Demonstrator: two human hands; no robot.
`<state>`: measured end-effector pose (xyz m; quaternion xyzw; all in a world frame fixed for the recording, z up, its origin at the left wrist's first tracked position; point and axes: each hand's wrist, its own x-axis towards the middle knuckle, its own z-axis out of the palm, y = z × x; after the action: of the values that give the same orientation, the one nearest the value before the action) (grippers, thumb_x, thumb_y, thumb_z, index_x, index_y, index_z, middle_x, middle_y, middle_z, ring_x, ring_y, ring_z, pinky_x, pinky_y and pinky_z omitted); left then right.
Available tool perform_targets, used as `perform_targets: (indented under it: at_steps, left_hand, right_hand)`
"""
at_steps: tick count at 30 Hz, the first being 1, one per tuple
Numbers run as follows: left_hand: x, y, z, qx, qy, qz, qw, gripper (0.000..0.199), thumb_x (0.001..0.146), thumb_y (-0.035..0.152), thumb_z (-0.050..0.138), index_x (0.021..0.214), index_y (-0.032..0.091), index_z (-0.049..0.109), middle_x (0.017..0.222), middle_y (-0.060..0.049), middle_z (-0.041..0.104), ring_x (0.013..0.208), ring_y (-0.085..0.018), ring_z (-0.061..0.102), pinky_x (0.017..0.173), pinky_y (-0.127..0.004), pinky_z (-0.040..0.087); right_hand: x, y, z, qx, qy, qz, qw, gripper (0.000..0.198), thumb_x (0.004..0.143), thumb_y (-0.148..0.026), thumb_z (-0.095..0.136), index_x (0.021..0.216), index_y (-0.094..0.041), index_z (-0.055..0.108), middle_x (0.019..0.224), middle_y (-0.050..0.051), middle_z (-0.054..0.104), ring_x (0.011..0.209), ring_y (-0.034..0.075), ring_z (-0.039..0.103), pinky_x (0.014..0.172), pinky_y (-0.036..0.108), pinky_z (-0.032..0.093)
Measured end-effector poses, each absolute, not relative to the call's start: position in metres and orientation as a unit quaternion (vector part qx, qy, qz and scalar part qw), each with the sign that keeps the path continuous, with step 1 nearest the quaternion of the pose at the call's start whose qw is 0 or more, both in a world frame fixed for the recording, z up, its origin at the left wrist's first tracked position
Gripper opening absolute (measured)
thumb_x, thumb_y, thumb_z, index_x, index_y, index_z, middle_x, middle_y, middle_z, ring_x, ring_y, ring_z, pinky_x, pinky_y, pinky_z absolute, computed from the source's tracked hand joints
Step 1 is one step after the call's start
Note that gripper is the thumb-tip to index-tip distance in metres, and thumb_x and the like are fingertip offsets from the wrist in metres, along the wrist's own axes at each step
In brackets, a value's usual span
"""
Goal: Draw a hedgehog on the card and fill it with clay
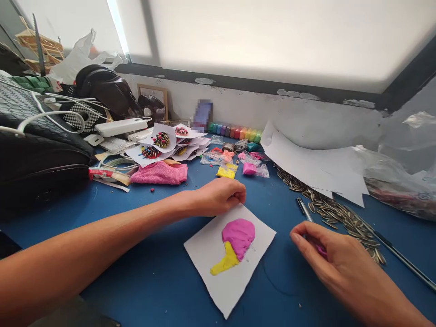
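Observation:
My left hand [221,195] is closed in a loose fist at the top corner of a white paper card [228,295]; what its fingers hold, if anything, is hidden. On the card, a flattened patch of purple modelling clay [238,234] adjoins a curved yellow clay strip [225,262]. To the right of the card, my right hand [337,259] is curled around a bit of purple modelling clay [321,250], which shows between the fingers. A pen [304,209] lies just beyond that hand.
Sunflower seeds [330,209] spread at right beside white paper sheets [316,163] and a long thin rod [405,261]. Behind my left hand are yellow clay [227,170], pink clay [250,169], a pink cloth [160,173] and seed-decorated cards [163,140]. A black bag [41,159] stands left.

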<state>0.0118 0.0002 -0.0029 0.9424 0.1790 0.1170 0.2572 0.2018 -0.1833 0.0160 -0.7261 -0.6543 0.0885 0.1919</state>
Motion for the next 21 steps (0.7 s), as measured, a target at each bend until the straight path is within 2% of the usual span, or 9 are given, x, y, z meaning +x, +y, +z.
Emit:
perform_targets:
  at_steps: [3, 8, 11, 16, 19, 21]
  left_hand:
    - [0.021, -0.004, -0.004, 0.941, 0.142, 0.158, 0.265, 0.015, 0.082, 0.006, 0.051, 0.084, 0.014, 0.064, 0.087, -0.004, 0.065, 0.077, -0.013, 0.057, 0.071, -0.025, 0.044]
    - [0.034, -0.018, 0.004, 0.926, 0.09, 0.239, 0.28, 0.018, 0.088, 0.007, 0.047, 0.085, 0.014, 0.063, 0.091, -0.005, 0.063, 0.08, -0.011, 0.057, 0.074, -0.024, 0.047]
    - [0.038, -0.024, 0.008, 0.916, 0.071, 0.275, 0.284, 0.021, 0.09, 0.007, 0.043, 0.083, 0.013, 0.062, 0.091, -0.006, 0.062, 0.083, -0.011, 0.057, 0.077, -0.024, 0.048]
    - [0.034, -0.019, 0.005, 0.888, 0.082, 0.317, 0.322, 0.023, 0.091, 0.012, 0.048, 0.111, 0.01, 0.059, 0.114, -0.01, 0.061, 0.089, -0.01, 0.059, 0.084, -0.026, 0.05]
    - [0.023, -0.014, 0.005, 0.893, 0.104, 0.291, 0.326, 0.023, 0.091, 0.022, 0.052, 0.11, 0.013, 0.06, 0.11, -0.01, 0.065, 0.102, -0.016, 0.06, 0.092, -0.033, 0.048]
    - [0.014, -0.016, 0.007, 0.918, 0.092, 0.214, 0.321, 0.045, 0.088, 0.037, 0.059, 0.128, 0.016, 0.052, 0.131, -0.012, 0.057, 0.119, -0.021, 0.054, 0.102, -0.037, 0.042]
  right_hand:
    - [0.202, -0.182, 0.016, -0.726, -0.652, 0.075, 0.206, 0.033, 0.092, -0.045, 0.042, 0.079, -0.024, 0.064, 0.044, -0.005, 0.046, 0.037, 0.011, 0.044, 0.036, 0.022, 0.031]
    - [0.199, -0.18, 0.019, -0.728, -0.644, 0.139, 0.189, 0.037, 0.091, -0.049, 0.042, 0.075, -0.024, 0.064, 0.051, -0.003, 0.057, 0.043, 0.013, 0.052, 0.039, 0.022, 0.037]
    - [0.201, -0.181, 0.017, -0.729, -0.637, 0.171, 0.182, 0.041, 0.091, -0.053, 0.039, 0.072, -0.024, 0.062, 0.055, -0.002, 0.056, 0.048, 0.013, 0.051, 0.042, 0.022, 0.039]
    - [0.206, -0.18, 0.013, -0.755, -0.594, 0.191, 0.202, 0.041, 0.091, -0.052, 0.034, 0.067, -0.023, 0.052, 0.054, -0.003, 0.047, 0.047, 0.011, 0.044, 0.042, 0.022, 0.037]
    - [0.208, -0.18, 0.014, -0.773, -0.57, 0.189, 0.204, 0.04, 0.091, -0.047, 0.031, 0.063, -0.023, 0.045, 0.049, -0.003, 0.047, 0.041, 0.01, 0.042, 0.038, 0.021, 0.035]
    - [0.208, -0.181, 0.016, -0.777, -0.58, 0.163, 0.181, 0.038, 0.089, -0.047, 0.033, 0.063, -0.024, 0.048, 0.048, -0.002, 0.049, 0.039, 0.011, 0.046, 0.037, 0.021, 0.035]
